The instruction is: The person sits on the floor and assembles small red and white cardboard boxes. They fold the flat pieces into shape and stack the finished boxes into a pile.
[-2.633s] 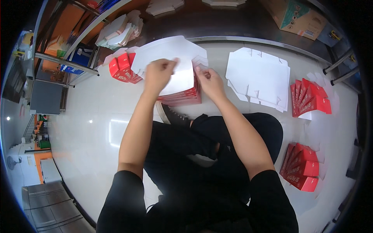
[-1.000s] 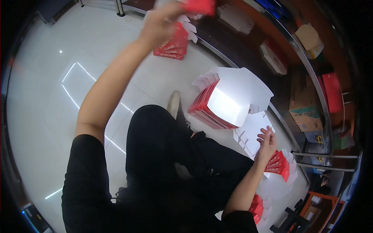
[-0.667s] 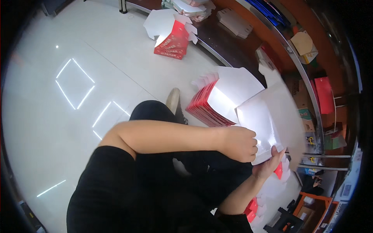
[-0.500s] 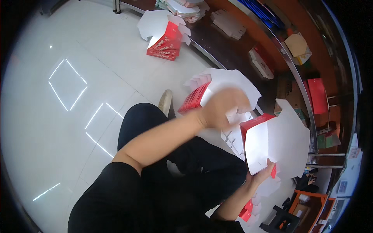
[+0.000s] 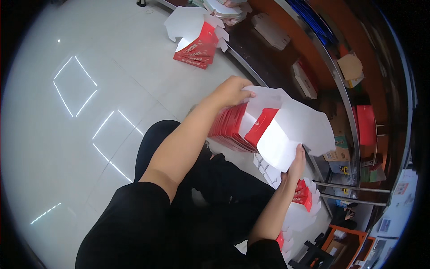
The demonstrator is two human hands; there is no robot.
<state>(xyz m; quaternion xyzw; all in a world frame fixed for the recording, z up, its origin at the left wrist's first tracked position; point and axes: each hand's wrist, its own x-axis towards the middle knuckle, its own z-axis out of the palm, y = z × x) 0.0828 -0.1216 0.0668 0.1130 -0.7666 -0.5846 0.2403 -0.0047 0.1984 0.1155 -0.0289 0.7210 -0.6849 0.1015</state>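
In front of me is a nested stack of red paper takeaway boxes (image 5: 227, 127) with white insides. My left hand (image 5: 234, 91) grips the far edge of this stack, its fingertips over the white rim. One more takeaway box (image 5: 280, 145), its white lid flap spread wide, is held in my right hand (image 5: 294, 167), thumb on the inner wall and the other fingers hidden underneath. The held box lies against the right end of the stack, its red side partly inside the opening there. How deep it sits I cannot tell.
Another nested stack of red boxes (image 5: 195, 47) stands on the tiled floor ahead. More red boxes (image 5: 302, 196) lie beyond my right wrist. A dark shelf (image 5: 262, 56) with a metal edge runs along the right, holding flat cartons (image 5: 271, 31). A black stool (image 5: 316, 255) is at lower right.
My right hand has carried its box left and up to the stack. My left hand, blurred before near the stack's opening, has moved up onto its far edge. The view has shifted slightly.
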